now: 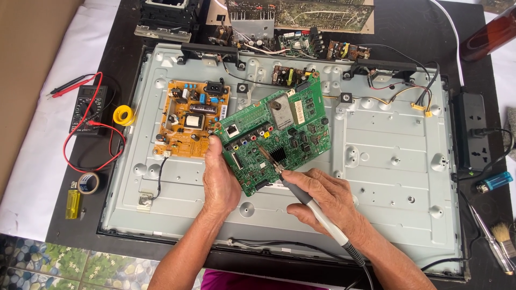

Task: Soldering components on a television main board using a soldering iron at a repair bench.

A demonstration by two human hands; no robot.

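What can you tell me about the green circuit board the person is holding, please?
The green circuit board is a roughly square printed board, held tilted above the grey metal back panel. It carries a silvery shielded box near its top, a black finned heatsink near the middle, coloured round jacks and a network-style socket along its left edge, and many small chips. The left hand grips its lower left edge; the soldering iron in the right hand points its tip at the board beside the heatsink.
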